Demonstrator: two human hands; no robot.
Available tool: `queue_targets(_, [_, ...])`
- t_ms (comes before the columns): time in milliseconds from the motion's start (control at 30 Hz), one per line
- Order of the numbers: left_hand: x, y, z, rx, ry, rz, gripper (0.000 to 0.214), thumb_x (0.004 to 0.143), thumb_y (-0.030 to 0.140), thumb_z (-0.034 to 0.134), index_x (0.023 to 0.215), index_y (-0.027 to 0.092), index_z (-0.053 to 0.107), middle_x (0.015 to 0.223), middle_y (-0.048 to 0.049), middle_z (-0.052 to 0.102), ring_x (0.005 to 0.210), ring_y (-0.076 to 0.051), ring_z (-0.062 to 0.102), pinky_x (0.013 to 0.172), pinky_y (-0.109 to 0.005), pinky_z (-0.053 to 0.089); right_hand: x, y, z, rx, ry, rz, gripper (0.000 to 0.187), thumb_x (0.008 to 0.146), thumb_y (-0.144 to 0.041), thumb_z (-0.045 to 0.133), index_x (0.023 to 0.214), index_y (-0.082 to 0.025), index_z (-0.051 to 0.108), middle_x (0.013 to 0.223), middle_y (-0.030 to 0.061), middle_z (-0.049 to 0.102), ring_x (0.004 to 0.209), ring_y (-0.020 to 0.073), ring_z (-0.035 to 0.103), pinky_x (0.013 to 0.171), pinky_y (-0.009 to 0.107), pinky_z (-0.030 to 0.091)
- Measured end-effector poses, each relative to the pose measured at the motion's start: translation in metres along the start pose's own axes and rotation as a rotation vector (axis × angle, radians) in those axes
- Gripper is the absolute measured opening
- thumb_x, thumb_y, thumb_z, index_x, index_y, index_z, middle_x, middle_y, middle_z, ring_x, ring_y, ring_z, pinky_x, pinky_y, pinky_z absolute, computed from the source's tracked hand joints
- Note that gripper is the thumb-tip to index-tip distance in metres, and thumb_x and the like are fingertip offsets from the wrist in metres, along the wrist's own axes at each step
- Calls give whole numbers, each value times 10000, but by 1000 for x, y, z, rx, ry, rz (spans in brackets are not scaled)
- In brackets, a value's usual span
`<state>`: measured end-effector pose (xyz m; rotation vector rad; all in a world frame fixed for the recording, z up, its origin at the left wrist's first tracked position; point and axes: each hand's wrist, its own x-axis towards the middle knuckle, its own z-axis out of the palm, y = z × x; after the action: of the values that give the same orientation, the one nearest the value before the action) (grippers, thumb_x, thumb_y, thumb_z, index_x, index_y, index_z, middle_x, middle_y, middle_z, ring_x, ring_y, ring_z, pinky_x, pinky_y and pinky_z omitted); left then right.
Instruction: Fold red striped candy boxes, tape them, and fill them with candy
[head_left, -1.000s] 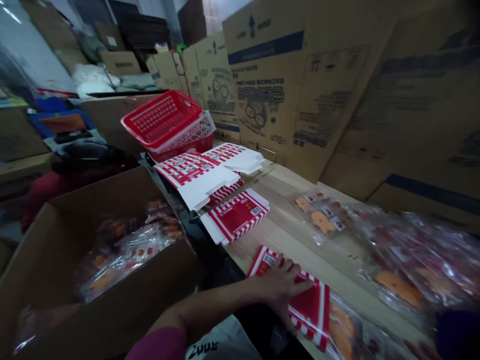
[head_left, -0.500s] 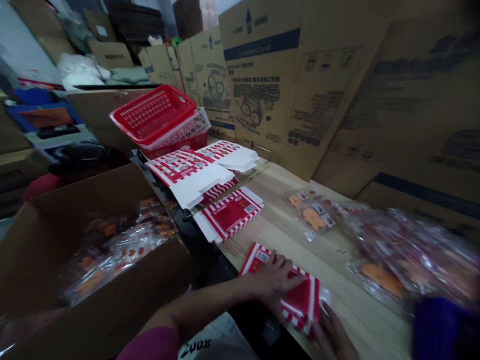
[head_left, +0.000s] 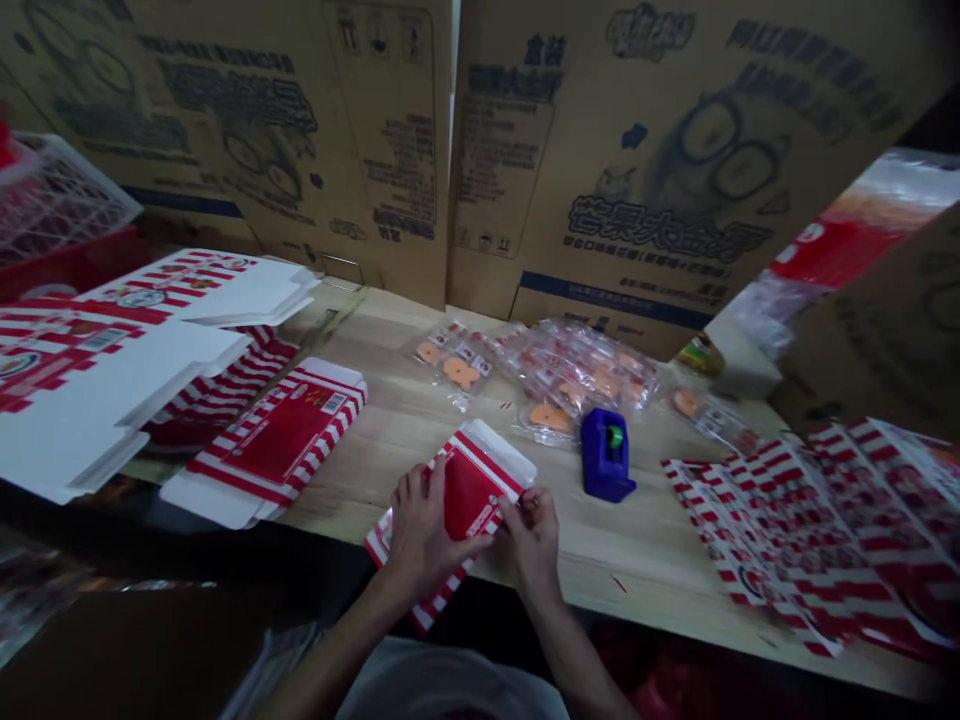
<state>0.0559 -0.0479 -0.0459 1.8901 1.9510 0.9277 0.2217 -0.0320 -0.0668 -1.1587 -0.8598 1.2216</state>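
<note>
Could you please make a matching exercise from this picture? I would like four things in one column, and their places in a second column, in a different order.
Things:
1. blue tape dispenser
2. right hand
3. flat striped box blanks
4. clear packets of orange shapes

Places:
A. overlapping at the right end of the wooden table
B. heaped at the back of the table, near the cardboard cartons
C. pinching the edge of the red-and-white box
D. standing on the table, in front of the packets

Pairs: 1-D, 2-C, 3-A, 4-B
</note>
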Motion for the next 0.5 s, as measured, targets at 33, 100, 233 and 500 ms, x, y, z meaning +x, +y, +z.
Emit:
queue_targets(33, [-3,-4,2,-117,-22,-29,921,663,520,724,1432,174,355,1239,-167,510,1152,-361,480,980,-542,391,4,-1,-3,20,-11,31,369,723,-376,752,875,-247,441,808,-11,655,704,167,642,652,298,537])
queue_targets(100, [-6,-14,4,-404,-98,-93,736,791,409,628,1436,194,347,1250,-135,554,1146,-291,534,981,-467,437,10,-3,-12,49,-87,101,405,703,-370,767,957,-256,474,876,14,699,744,198,671,671,331,552])
queue_targets(233, [-11,-25,4,-835,-281,-197,694,842,336,575,1461,165,313,1259,-103,614,1064,-229,624,965,-383,483,8,0,-32,-18,-210,124,504,725,-366,755,1168,-261,540,1046,69,720,937,256,684,802,396,553])
queue_targets(500, [-28,-31,4,-840,-351,-151,472,867,366,584,1295,186,503,1239,-101,618,1097,-234,601,942,-345,485,-16,16,-53,-474,-264,-102,457,843,-393,626,1262,-216,580,1233,89,645,1059,254,620,909,385,494])
